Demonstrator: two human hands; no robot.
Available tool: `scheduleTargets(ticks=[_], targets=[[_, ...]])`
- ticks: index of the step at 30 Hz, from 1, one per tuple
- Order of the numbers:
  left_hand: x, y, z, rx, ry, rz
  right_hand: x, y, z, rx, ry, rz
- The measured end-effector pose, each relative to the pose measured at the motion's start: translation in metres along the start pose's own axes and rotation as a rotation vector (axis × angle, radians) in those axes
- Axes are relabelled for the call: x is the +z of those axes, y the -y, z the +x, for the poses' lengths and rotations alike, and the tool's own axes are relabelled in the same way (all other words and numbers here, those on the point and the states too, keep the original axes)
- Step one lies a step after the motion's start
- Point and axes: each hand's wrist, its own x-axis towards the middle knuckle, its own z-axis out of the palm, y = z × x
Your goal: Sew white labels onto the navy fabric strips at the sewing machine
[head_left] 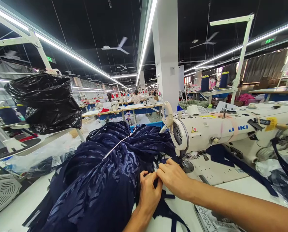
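Note:
A large heap of navy fabric pieces (93, 183), some with a leafy lace pattern, lies to the left of my hands, tied across with a white cord (116, 146). My left hand (150, 190) is closed, thumb and fingers pinched on navy fabric at the heap's right edge. Touching it, my right hand (174, 177) is closed too, its fingertips bent down on the same navy fabric; the exact spot they grip is hidden. Just beyond my right hand stands the head of a white sewing machine (204, 132). Navy straps (166, 209) trail over the table below my hands.
A black plastic bag (47, 103) hangs at the left. Printed plastic packaging (211, 219) lies under my right forearm. A navy strip (252, 177) runs along the machine bed. Thread cones (223, 80) stand behind the machine. People and more sewing tables are farther back.

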Motion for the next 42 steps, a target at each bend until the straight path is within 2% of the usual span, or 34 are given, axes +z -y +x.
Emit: scheduleTargets(ticks=[3, 6, 9, 12, 14, 19, 22, 31, 42], targets=[[0.000, -0.001, 0.000, 0.017, 0.003, 0.014, -0.002, -0.003, 0.001, 0.012, 0.026, 0.045], [-0.001, 0.000, 0.001, -0.003, -0.004, -0.013, -0.008, 0.000, -0.007, 0.027, -0.023, 0.175], [-0.001, 0.002, 0.003, -0.044, -0.041, -0.037, -0.018, 0.009, -0.020, -0.075, -0.062, 0.407], [-0.001, 0.003, 0.004, -0.081, -0.080, -0.062, -0.023, 0.015, -0.031, -0.184, -0.019, 0.518], [-0.001, 0.002, 0.005, -0.091, -0.079, -0.080, -0.022, 0.012, -0.033, -0.144, -0.033, 0.496], [-0.001, -0.002, 0.005, -0.089, -0.068, -0.089, -0.009, -0.004, -0.027, 0.188, -0.151, 0.379], [0.000, -0.002, 0.005, -0.077, -0.071, -0.084, -0.002, -0.006, -0.021, 0.272, -0.155, 0.365], [0.001, 0.000, 0.000, 0.005, -0.043, -0.021, 0.007, -0.001, -0.008, 0.166, -0.238, 0.280], [0.002, -0.001, 0.000, 0.006, 0.054, 0.004, 0.008, -0.001, -0.026, 0.085, -0.265, 0.304]])
